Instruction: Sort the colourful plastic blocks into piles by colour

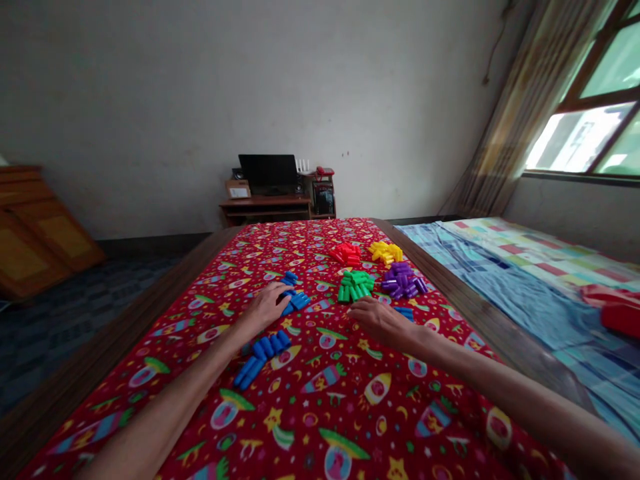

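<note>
Hands apart mid-counter: our left hand covers blue blocks, grip unclear; our right hand lies flat, empty. Blocks look light, hard, slick; we'd pinch their sides.

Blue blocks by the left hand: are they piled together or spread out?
Spread out: the blue blocks lie in separate small groups, some touching the left hand.

The blue blocks at centre and the green blocks beside them look to me like smooth, glossy plastic. The printed tablecloth is matt cloth. I see dark, faintly shiny wood on the table edge at left, and creased matt cloth on the sheet at right.
</note>
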A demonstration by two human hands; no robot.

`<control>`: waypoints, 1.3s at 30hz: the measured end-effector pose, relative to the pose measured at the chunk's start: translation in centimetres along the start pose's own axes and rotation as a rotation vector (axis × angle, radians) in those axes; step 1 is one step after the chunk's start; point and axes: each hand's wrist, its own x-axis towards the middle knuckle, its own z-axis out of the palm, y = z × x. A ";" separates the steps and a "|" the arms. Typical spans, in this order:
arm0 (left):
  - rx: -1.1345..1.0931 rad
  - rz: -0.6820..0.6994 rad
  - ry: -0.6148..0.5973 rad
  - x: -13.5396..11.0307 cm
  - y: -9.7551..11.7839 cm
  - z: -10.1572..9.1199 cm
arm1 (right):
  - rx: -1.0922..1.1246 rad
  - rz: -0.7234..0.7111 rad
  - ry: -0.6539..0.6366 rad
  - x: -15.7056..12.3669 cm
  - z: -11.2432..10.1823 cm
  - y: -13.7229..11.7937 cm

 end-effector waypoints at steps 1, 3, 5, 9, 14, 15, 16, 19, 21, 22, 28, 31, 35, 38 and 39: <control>0.010 -0.005 -0.008 0.1 0.4 0.0 | -0.020 0.029 -0.006 -1.1 -0.2 0.6; 0.024 -0.024 -0.011 0.3 1.1 -0.1 | -0.050 0.077 -0.016 -2.9 -0.2 1.5; 0.039 -0.052 0.000 0.4 1.6 -0.1 | -0.048 0.094 -0.007 -3.9 -0.2 2.1; 0.046 -0.060 0.018 0.1 2.2 -0.5 | 0.003 0.141 0.134 -4.6 -1.7 3.4; -0.007 0.007 0.064 -1.3 2.8 -2.4 | -0.149 0.637 0.180 -6.9 -5.2 8.0; -0.015 0.011 0.079 -1.6 3.1 -2.7 | -0.195 0.732 0.126 -7.6 -5.5 9.0; -0.022 0.018 0.089 -1.8 3.4 -3.0 | -0.230 0.807 0.065 -8.2 -5.5 9.9; -0.055 0.070 0.087 -2.4 5.2 -3.3 | -0.228 0.872 -0.082 -9.5 -4.8 11.7; -0.087 0.119 0.060 -2.6 6.8 -3.0 | -0.189 0.850 -0.094 -9.8 -4.0 12.4; -0.104 0.145 0.037 -2.7 7.8 -2.8 | -0.176 0.837 -0.077 -9.8 -3.6 12.7; -0.210 0.256 -0.188 -3.7 13.0 -1.2 | -0.093 0.672 0.130 -9.5 -2.8 14.5; -0.245 0.302 -0.257 -4.1 14.6 -0.7 | -0.080 0.606 0.180 -9.4 -2.9 15.0; -0.266 0.319 -0.338 -4.5 15.5 -0.1 | -0.008 0.584 0.245 -9.2 -3.0 14.9; -0.258 0.296 -0.380 -4.8 15.8 0.1 | 0.055 0.556 0.281 -9.3 -3.0 14.7; -0.255 0.287 -0.389 -4.9 15.9 0.2 | 0.064 0.546 0.289 -9.3 -3.0 14.7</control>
